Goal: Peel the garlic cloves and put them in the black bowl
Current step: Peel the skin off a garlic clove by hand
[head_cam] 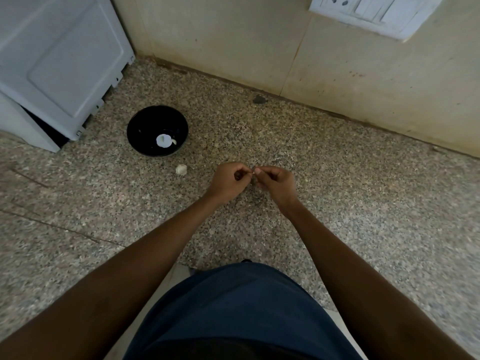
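At the far left we see a pale grey appliance (59, 63), cut off by the top and left edges, so we cannot tell what it is; a dark gap shows under its lower corner. It stands on the speckled stone desk (363, 190), which runs back to a beige wall (233, 42).

Right of the appliance sits the black bowl (157, 130), upright and whole in view. Inside it, toward the near side, lies a white round thing (163, 140) with a small pale piece touching its right edge; the glare and the small size keep us from saying whether these are peeled cloves. Just beyond the bowl's near right rim, apart from it, a pale garlic piece (181, 169) rests on the desk; whether it has skin on we cannot make out.

Further right, near the middle, our two hands meet above the desk. The left hand (230, 181) has its fingers curled inward, fingertips pointed toward the other hand. The right hand (276, 181) is curled likewise, thumb and forefinger pressed together at the meeting point. Between the two sets of fingertips only a tiny pale sliver of a garlic clove (253, 171) shows; the rest is hidden by the fingers, so we cannot tell how much skin remains. Both hands appear to pinch it.

At the top right a white switch plate (374, 11) on the wall is cut off by the frame. At the bottom, dark blue clothing (233, 307) covers the desk's near edge.
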